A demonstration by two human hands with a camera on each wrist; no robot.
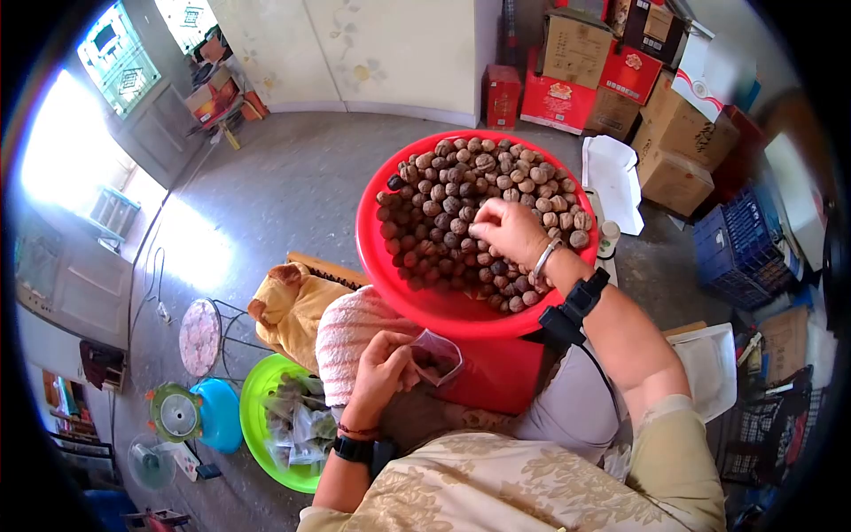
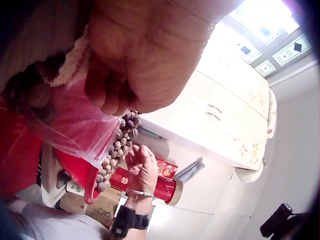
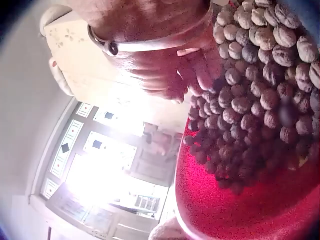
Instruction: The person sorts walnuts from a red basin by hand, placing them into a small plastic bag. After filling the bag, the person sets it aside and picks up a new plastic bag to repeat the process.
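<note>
A large red basin [image 1: 365,239] is heaped with brown walnuts [image 1: 450,188]. Over the pile is my right hand [image 1: 512,232], fingers bent down and fingertips right at the nuts; I cannot tell whether a walnut is between them. Below the basin's near rim, my left hand [image 1: 383,371] pinches the edge of a clear plastic bag [image 1: 440,356] with some dark walnuts inside. In the left wrist view the bag [image 2: 75,125] hangs open beneath the curled fingers. The right wrist view shows the right hand [image 3: 165,70] above the walnuts [image 3: 240,105].
A green basin [image 1: 253,399] with filled plastic bags stands at the lower left, beside a blue tub [image 1: 219,415] and a round stool [image 1: 200,337]. A pink striped towel [image 1: 341,341] lies by the left hand. Cardboard boxes [image 1: 678,155] and a blue crate [image 1: 740,244] stand at right.
</note>
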